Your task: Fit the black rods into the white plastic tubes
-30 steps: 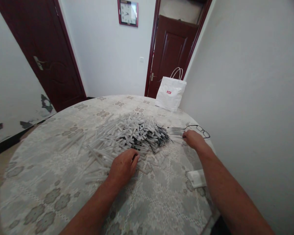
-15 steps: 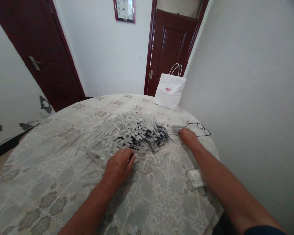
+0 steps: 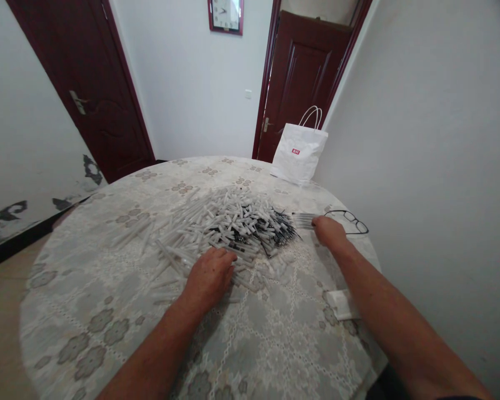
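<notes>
- Apparently early on, judging by the layout: a big pile [image 3: 216,221] sits loose mid-counter [image 3: 287,344], and only a small row [image 3: 303,220] lies lined up to its right.
- Done, as I read it: just that row, thin rods side by side, between pile and glasses [image 3: 350,216].
- Remaining: the whole pile, pale tubes [image 3: 245,218] mixed with black tips [image 3: 286,229], plus longer tubes spread along its left side.
- Left hand [image 3: 210,276]: at the pile's near edge, fingers bent and together; underside of the grip hidden, can't tell if it has a tube.
- Right hand [image 3: 331,233]: at the row's right end, fingertips bunched; can't tell whether that grip has a rod or only touches.
- Counts: 1 pile; 1 row, maybe five rods, blurred and partly covered.
- Tubes and black tips: too many and too overlapped to count.
- One each: glasses, bag [image 3: 302,153] at the far edge, packet [image 3: 342,304] by the right forearm, clock [image 3: 226,15] on the wall.
</notes>
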{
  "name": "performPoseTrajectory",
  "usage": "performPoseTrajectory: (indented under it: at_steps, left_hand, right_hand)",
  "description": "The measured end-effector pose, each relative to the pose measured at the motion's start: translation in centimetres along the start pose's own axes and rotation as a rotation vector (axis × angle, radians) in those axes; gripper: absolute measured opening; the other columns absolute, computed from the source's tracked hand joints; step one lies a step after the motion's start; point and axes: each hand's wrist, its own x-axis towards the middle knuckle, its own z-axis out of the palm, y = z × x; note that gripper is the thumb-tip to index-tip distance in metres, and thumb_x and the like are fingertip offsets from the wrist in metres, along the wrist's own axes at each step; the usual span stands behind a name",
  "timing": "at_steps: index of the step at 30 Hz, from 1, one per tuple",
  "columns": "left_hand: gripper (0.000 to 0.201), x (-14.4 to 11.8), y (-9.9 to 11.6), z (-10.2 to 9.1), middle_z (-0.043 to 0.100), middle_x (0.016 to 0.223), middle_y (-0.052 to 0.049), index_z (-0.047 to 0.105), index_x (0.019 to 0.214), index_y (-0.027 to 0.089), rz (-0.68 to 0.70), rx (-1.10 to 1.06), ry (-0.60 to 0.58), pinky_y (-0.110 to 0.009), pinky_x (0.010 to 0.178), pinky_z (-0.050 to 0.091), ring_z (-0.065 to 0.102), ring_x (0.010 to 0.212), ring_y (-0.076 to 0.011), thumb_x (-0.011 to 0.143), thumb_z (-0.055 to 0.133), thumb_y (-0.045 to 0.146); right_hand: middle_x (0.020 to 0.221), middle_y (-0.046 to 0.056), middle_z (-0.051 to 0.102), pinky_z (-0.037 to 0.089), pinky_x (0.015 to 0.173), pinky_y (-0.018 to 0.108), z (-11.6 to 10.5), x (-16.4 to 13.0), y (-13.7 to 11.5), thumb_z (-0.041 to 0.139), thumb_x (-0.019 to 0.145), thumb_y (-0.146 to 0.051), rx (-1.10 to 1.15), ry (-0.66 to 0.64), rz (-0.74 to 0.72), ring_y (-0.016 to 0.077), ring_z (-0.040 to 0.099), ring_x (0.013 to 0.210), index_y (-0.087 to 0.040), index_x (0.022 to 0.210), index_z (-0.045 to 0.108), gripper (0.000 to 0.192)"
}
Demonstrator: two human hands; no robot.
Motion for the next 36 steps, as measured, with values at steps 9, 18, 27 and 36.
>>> performPoseTrajectory:
  at_steps: [9, 18, 27, 36]
  left_hand:
    - [0.024, 0.2, 0.6, 0.0, 0.069, 0.098, -0.009, 0.07, 0.102, 0.02, 0.005, 0.065, -0.085, -0.037, 0.088, 0.044, 0.061, 0.098, -0.026, 0.09, 0.05, 0.015]
    - [0.021, 0.0, 0.7, -0.2, 0.067, 0.096, -0.009, 0.07, 0.098, 0.022, 0.037, 0.124, -0.124, -0.038, 0.086, 0.044, 0.059, 0.096, -0.0263, 0.09, 0.052, 0.018]
    - [0.023, -0.1, 0.6, 0.3, 0.066, 0.099, -0.009, 0.07, 0.104, 0.022, 0.063, 0.105, -0.069, -0.038, 0.087, 0.045, 0.059, 0.097, -0.0257, 0.088, 0.054, 0.015]
    - [0.025, -0.3, -0.2, -1.5, 0.065, 0.105, -0.01, 0.068, 0.111, 0.022, -0.06, 0.17, -0.03, -0.039, 0.091, 0.044, 0.057, 0.102, -0.0264, 0.089, 0.057, 0.02]
  right_hand:
    - [0.106, 0.009, 0.076, 0.044, 0.079, 0.028, -2.9, -4.8, -4.1, 0.059, 0.09, -0.032, 0.212, 0.006, -0.153, 0.0229, 0.068, 0.099, -0.025, 0.105, 0.075, 0.023]
    - [0.098, 0.006, 0.076, 0.043, 0.08, 0.026, -0.7, -7.6, -9.6, 0.057, 0.094, -0.033, 0.464, 0.053, -0.274, 0.0199, 0.068, 0.093, -0.021, 0.099, 0.073, 0.021]
    - [0.106, 0.008, 0.068, 0.043, 0.079, 0.028, -0.4, -8.9, -12.5, 0.057, 0.096, -0.039, 0.354, 0.132, -0.327, 0.0216, 0.065, 0.097, -0.021, 0.106, 0.067, 0.023]
    - [0.104, 0.01, 0.066, 0.041, 0.065, 0.028, 0.5, -9.5, -14.8, 0.054, 0.096, -0.038, 0.21, 0.168, -0.237, 0.022, 0.066, 0.085, -0.02, 0.099, 0.065, 0.021]
